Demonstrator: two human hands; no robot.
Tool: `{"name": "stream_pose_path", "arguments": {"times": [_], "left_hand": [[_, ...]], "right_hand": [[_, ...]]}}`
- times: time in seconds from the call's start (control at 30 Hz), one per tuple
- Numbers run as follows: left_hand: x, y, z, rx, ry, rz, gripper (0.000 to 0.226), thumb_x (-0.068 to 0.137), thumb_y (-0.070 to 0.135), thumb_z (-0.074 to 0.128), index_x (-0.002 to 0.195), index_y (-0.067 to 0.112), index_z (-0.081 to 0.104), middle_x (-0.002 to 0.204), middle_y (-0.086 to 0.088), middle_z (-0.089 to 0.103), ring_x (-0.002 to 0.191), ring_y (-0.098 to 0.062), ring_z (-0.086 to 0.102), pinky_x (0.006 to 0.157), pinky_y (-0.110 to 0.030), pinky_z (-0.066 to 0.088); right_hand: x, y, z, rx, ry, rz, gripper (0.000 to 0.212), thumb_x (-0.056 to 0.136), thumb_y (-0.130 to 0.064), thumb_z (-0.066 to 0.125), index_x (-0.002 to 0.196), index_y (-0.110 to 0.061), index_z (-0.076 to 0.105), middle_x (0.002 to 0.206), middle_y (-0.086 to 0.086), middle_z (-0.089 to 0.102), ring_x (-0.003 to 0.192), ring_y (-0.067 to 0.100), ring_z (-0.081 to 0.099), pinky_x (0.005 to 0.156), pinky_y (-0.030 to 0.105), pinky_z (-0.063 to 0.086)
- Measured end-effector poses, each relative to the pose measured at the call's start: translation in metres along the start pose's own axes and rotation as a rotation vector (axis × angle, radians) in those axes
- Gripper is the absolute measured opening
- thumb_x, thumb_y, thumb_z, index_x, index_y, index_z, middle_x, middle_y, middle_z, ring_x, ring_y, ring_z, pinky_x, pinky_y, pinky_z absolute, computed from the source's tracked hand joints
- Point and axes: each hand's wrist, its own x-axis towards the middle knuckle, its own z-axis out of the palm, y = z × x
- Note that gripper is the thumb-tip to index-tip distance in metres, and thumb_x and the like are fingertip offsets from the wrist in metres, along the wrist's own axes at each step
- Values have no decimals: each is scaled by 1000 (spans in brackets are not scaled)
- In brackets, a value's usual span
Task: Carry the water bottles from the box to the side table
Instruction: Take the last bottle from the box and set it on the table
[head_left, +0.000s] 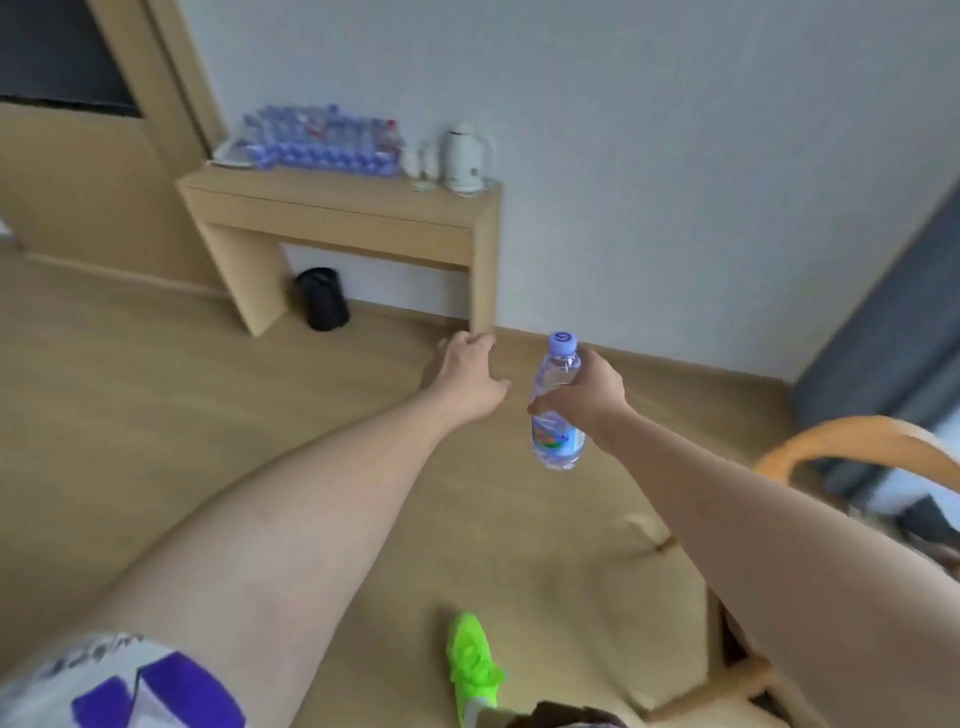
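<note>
While both arms reach forward, status: one bottle in hand, the rest of the visible bottles sit on the side table.

Held bottle count: one water bottle (557, 402), clear plastic, pale purple cap, blue label low on the body.

Right hand: right hand (587, 397) wrapped around the middle of the water bottle, fingers closed on it, cap up, bottle roughly upright, held in the air above the floor (156, 395).

Left hand: left hand (470, 376) holds nothing, fingers loosely curled, partly open, touching nothing I can see; just left of the bottle, hands apart.

Table bottles: bottles on the table (322, 137) are a tight block in several rows with purple caps; too blurred for an exact count, clearly well over a dozen.

Side table: one light wood side table (337, 208) against the wall, well ahead of the hands.

Kettle: one white kettle (465, 156) on the table's right end, just right of the bottle block.

Small white items: a couple of small white pieces (422, 158) between bottles and kettle; can't tell what they are.

Tray: a white tray edge (228, 156) shows at the left of the bottle block; can't tell if the bottles stand on it.

Bin: one black bin (323, 299) on the floor under the table, contents not visible.

Chair: one wooden chair (852, 441) at the right edge, partly in view.

Shoe: one neon green shoe (475, 665) at the bottom of the frame.

Box: can't make one out.
</note>
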Motion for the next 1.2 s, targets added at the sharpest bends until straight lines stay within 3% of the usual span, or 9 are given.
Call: {"name": "stream_pose_path", "arguments": {"times": [0.2,0.37,0.53,0.67,0.93,1.2], "left_hand": [[82,-98,-51,54,40,-184,60,87,39,68,141,21,48,138,-8,44,133,-30,38,104,-43,44],[147,-163,-97,39,119,-296,63,87,39,69,142,19,47,139,-9,45,136,-30,36,106,-41,42],[196,-225,-118,55,121,-401,66,87,41,68,146,22,43,139,-8,45,134,-30,37,104,-42,44],[246,-276,-124,75,103,-436,61,85,35,67,141,20,47,130,-9,48,129,-31,40,99,-43,47],[395,-392,-154,89,65,-383,55,87,35,66,136,17,48,126,-10,49,127,-32,40,100,-43,46],[544,-486,-225,37,82,-364,53,89,34,64,136,16,48,131,-11,49,127,-32,39,94,-41,45]], "right_hand": [[107,-94,99,-19,-161,-130,59,53,-18,87,103,-18,56,91,-3,61,87,21,64,76,35,57],[182,-165,166,-8,-301,-174,63,52,-16,89,107,-20,58,99,-1,65,90,21,65,74,32,55],[236,-209,230,-19,-377,-179,67,53,-14,90,112,-21,57,98,-5,63,93,22,64,77,34,54],[285,-236,281,-50,-435,-176,64,53,-16,89,108,-23,57,92,-8,62,89,20,64,71,31,51],[419,-319,375,-93,-368,-160,64,54,-18,91,105,-21,52,86,-9,55,85,19,59,59,27,41],[545,-416,442,-57,-258,-132,62,61,-13,87,106,-21,45,88,-6,53,89,23,59,66,29,45]]}}
